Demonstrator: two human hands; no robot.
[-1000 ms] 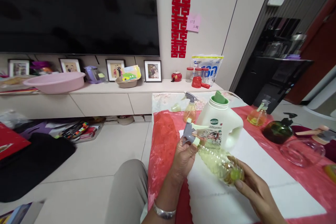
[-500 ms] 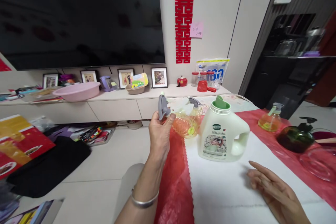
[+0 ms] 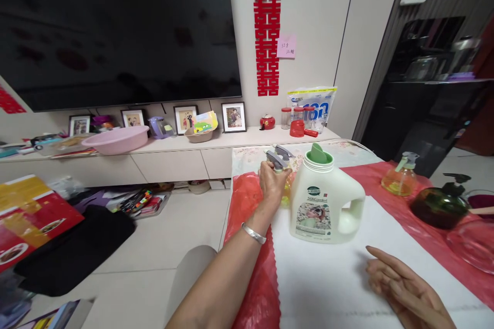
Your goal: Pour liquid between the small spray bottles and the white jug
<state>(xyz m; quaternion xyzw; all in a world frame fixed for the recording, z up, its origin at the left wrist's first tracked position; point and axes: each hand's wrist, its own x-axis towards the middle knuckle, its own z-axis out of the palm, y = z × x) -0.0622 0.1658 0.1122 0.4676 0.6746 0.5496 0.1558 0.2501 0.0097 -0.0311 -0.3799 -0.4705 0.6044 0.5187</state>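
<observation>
My left hand (image 3: 272,181) reaches forward over the table and is closed round the neck of a yellow spray bottle with a grey trigger head (image 3: 275,159), setting it upright just left of a white detergent jug with a green cap (image 3: 326,200). A second grey spray head (image 3: 285,152) shows just behind it. Resting near the table's front, my right hand (image 3: 403,290) lies with fingers stretched out and holds nothing. A silver bracelet (image 3: 253,233) circles my left wrist.
The table carries a red cloth (image 3: 247,205) under a white sheet (image 3: 332,277). At the right stand an orange spray bottle (image 3: 399,177), a dark green pump bottle (image 3: 440,205) and a clear glass bowl (image 3: 473,244). A TV cabinet with a pink basin (image 3: 119,140) runs behind; clutter lies on the floor at the left.
My left hand carried the yellow spray bottle up and away from my right hand, then lowered it beside the white jug. My right hand let go and now rests open.
</observation>
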